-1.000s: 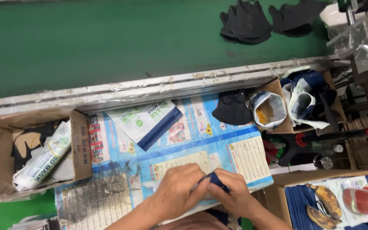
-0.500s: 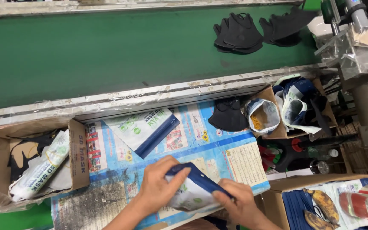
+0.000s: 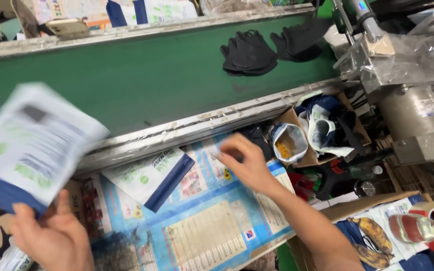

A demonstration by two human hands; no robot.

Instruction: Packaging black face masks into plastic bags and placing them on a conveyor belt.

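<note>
The left hand (image 3: pixel 51 241) grips a white pouch w/ a blue edge (image 3: pixel 31 145), thumb pinched on its low corner. The pouch is blurry, held up over the near side of the green belt (image 3: pixel 141 80). The right hand (image 3: pixel 247 163) is open, fingers spread, holding nothing. It reaches toward a dark mask (image 3: pixel 254 135) that lies just below the belt's near metal rail (image 3: pixel 202 123).

A 2nd white and blue pouch (image 3: pixel 151 178) lies flat on the printed blue sheet (image 3: pixel 217 226), also just below the rail. Two piles of black masks (image 3: pixel 249 52) sit on the far right part of the belt. A cardboard box (image 3: pixel 297 155) w/ small bags stands near the belt's right end, and a silver machine (image 3: pixel 408 110) is right of that.

To do this bit well, I think: keep the pouch gripped firm at the corner so it won't flop or slip. Pinch just one mask, not two. Grab it by an edge so it stays flat. Keep the fingers clear of the rail. Bring mask & pouch close together over the sheet, not over the belt.
</note>
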